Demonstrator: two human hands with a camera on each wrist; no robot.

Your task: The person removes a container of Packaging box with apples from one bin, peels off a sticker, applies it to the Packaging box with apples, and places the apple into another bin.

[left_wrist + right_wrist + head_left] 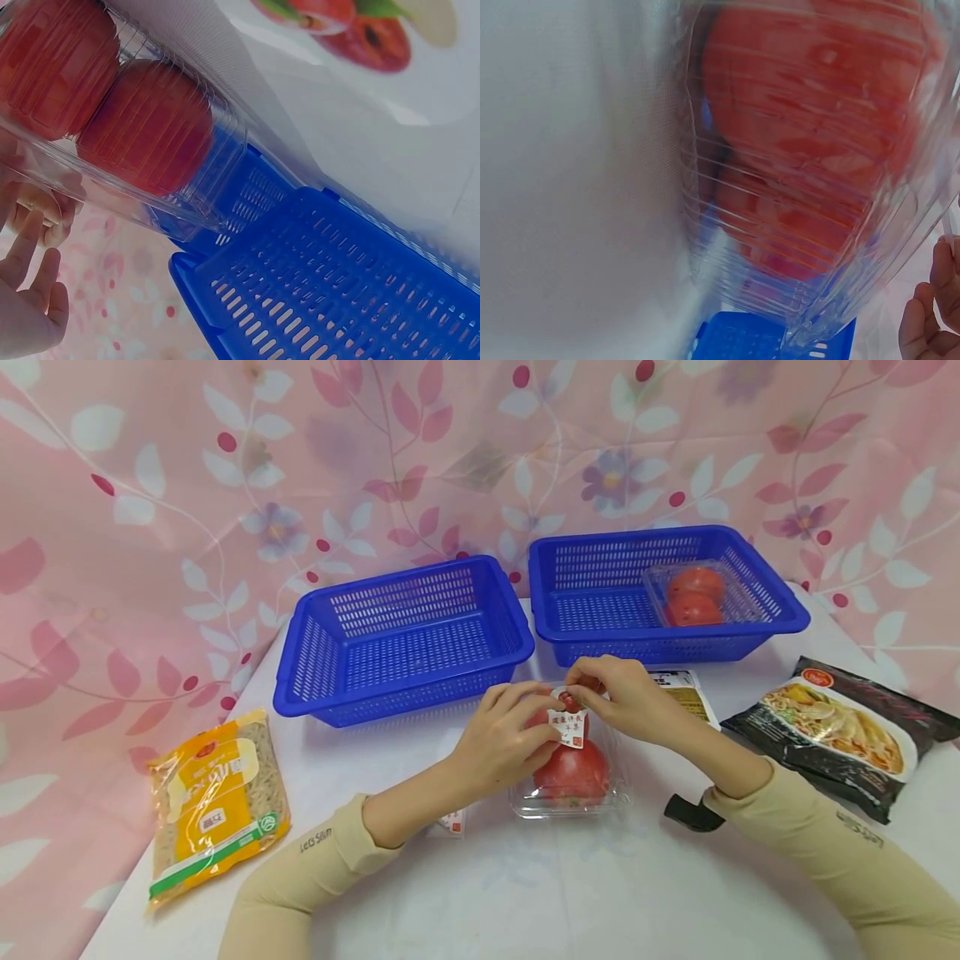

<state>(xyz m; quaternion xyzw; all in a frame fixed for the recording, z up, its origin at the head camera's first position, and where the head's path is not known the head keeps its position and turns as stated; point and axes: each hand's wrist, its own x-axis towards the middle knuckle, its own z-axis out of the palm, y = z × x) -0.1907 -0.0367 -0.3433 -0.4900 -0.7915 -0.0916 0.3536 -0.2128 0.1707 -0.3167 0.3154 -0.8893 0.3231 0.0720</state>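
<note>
A small white label (567, 727) with a red fruit picture, red lettering and a red stamp is held over a clear plastic box (536, 812) of tomatoes (573, 772). My left hand (506, 735) grips the label's left side with bent fingers. From the other side, my right hand (618, 693) pinches its upper edge between thumb and fingertips. Both hands stay above the box lid and hide its far left part. From low down, the left wrist view shows two tomatoes (150, 127) through the ribbed wall; the right wrist view shows the box (742, 292) up close.
An unfilled blue basket (405, 652) stands behind; another blue basket (592, 643) holds a second tomato box (697, 597). A yellow food packet (217, 802) lies left, a black noodle packet (847, 727) right. A flat packet (693, 693) and a white printed piece (453, 822) are partly hidden by the arms.
</note>
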